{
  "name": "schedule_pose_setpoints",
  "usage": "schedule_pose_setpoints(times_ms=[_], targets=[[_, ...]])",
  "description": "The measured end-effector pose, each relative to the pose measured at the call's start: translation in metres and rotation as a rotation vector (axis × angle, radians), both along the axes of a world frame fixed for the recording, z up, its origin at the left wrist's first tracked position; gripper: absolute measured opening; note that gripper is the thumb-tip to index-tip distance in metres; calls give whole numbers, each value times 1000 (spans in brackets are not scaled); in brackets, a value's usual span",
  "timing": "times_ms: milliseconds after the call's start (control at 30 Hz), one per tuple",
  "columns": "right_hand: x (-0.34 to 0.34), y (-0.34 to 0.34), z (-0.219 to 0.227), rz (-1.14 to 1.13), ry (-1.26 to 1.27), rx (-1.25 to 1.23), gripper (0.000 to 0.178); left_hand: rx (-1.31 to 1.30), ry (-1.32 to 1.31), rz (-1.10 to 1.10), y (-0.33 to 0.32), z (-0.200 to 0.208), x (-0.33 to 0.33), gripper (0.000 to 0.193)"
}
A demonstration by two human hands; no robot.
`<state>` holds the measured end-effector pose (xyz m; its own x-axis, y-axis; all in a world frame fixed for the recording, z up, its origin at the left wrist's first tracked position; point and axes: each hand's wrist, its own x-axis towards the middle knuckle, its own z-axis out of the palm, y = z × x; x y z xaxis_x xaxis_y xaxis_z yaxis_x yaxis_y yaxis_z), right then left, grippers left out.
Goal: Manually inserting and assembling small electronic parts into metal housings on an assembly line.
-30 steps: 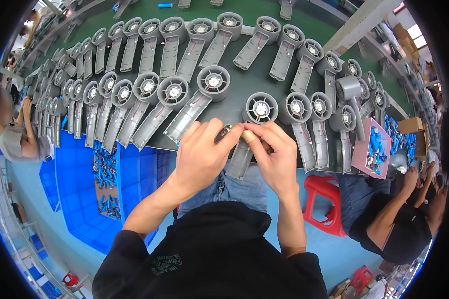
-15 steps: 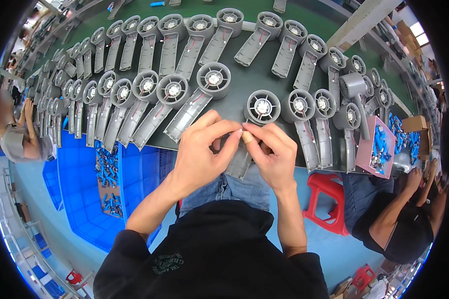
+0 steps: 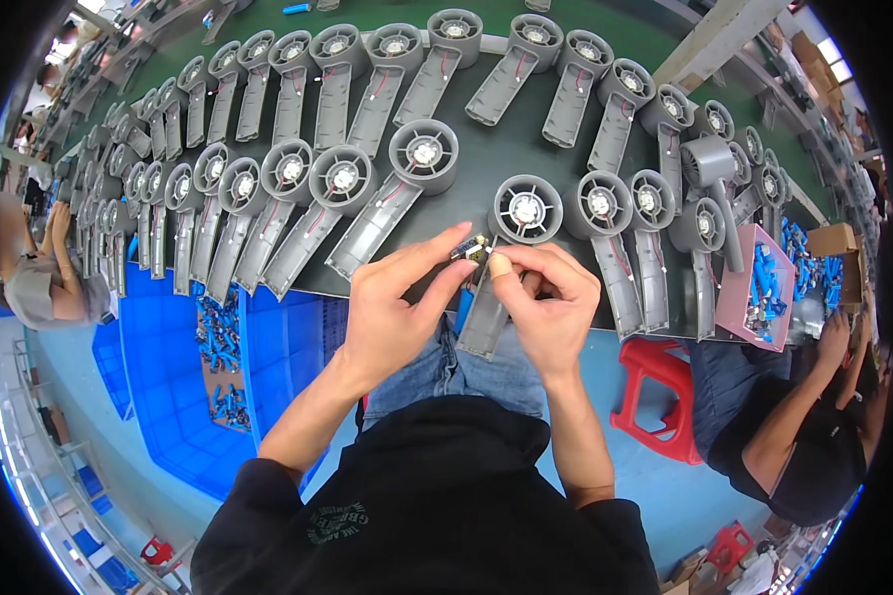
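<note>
My left hand pinches a small dark circuit board between thumb and fingertips. Below that hand a blue cylindrical battery shows in part; its link to the board is hidden. With closed fingertips, my right hand grips a tiny white plug at the board's edge; whether it is seated cannot be made out. A tan covering wraps the right thumb's tip. Under both hands lies a grey handheld fan housing, its round spoked head pointing away and its open handle toward me.
Similar grey fan housings stand in two rows across the dark bench. At the right, a pink bin holds blue batteries. Blue crates stand at the lower left, a red stool at the right. People sit on both sides.
The board and the blue battery have come into view as my left hand turned its fingertips upward. My hands have parted slightly. The whole view has shifted a little.
</note>
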<state>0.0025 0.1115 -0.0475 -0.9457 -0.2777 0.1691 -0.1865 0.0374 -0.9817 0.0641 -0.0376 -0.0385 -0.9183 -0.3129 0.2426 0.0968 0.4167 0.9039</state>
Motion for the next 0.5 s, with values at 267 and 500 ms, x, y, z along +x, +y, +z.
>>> schedule_pose_setpoints(times_ms=[267, 500], targets=[[1, -1, -2, -58, 78, 0, 12, -98, 134, -81, -1, -6, -5, 31], [3, -3, -7, -95, 121, -13, 13, 40, 92, -112, 1, -11, -4, 32]])
